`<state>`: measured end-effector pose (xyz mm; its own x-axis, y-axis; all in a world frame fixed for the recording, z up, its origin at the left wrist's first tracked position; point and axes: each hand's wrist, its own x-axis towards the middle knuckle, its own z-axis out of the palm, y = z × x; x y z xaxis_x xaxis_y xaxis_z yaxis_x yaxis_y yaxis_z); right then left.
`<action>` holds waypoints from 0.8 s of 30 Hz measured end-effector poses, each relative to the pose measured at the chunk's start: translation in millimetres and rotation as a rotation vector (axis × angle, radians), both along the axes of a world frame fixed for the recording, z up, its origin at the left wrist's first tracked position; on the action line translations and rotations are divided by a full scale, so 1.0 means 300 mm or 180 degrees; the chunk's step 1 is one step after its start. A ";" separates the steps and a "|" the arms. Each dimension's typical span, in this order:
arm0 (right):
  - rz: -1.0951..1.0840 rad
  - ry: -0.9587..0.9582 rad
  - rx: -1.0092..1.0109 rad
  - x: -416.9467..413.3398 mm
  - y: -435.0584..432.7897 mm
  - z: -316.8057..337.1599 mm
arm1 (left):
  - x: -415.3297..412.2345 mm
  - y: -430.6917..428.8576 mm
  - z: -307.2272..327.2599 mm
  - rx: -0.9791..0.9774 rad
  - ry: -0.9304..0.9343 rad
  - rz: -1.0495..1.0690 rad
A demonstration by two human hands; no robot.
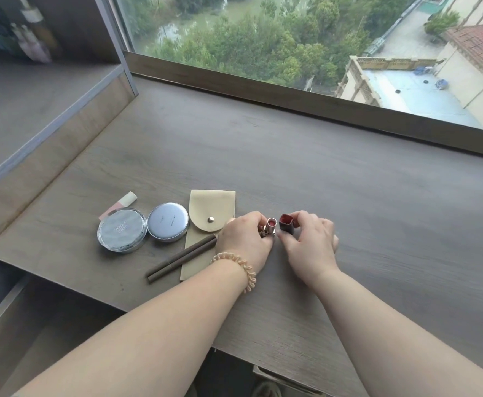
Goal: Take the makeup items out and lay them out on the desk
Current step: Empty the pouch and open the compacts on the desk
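Note:
My left hand [244, 242] grips an uncapped lipstick [271, 226] with a gold base, held upright over the desk. My right hand [310, 239] pinches its dark red square cap [286, 223] just to the right, apart from the tube. A beige snap pouch [206, 216] lies flat to the left of my hands. Two brown pencils [181, 259] rest across its lower part. Further left sit two round silver compacts, the smaller compact [168, 226] and the larger compact [122, 234]. A pink and white tube [118, 209] lies behind the larger one.
The grey wooden desk [349, 196] runs along a window sill [292, 101]. A raised side panel [54, 156] borders the desk on the left. An open drawer edge [2, 305] shows at lower left, below the desk's front edge.

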<state>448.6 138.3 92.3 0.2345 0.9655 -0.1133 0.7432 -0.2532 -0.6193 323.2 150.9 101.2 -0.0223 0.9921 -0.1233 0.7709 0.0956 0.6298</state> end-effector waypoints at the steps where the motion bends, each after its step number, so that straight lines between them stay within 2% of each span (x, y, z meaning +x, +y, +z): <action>1: 0.0026 -0.0030 -0.0051 0.005 -0.002 0.000 | -0.002 -0.001 -0.002 -0.0013 -0.0036 -0.0001; 9: 0.0082 0.0050 0.0011 0.012 -0.024 0.050 | -0.071 -0.017 0.057 -0.0075 -0.0194 -0.0064; 11: 0.0202 0.0067 0.0264 0.004 -0.042 0.079 | -0.108 -0.019 0.086 -0.0021 -0.0266 -0.0035; 16: 0.0227 0.0078 0.1358 -0.123 -0.012 0.191 | -0.249 -0.022 0.151 0.0153 -0.0414 0.0284; 18: 0.0395 0.0014 0.1520 -0.222 0.027 0.225 | -0.322 -0.022 0.167 0.0188 -0.0339 0.0518; 22: 0.0990 -0.0049 0.1384 -0.458 0.084 0.239 | -0.497 -0.034 0.188 0.0176 -0.0352 0.1096; 24: 0.1372 -0.0355 0.1055 -0.568 0.111 0.219 | -0.593 -0.040 0.183 0.0154 -0.0230 0.1312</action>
<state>278.2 171.6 158.2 -0.1964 0.9565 0.2159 0.8021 0.2834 -0.5257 145.3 138.8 156.1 -0.4115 0.9067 -0.0925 0.6279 0.3556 0.6923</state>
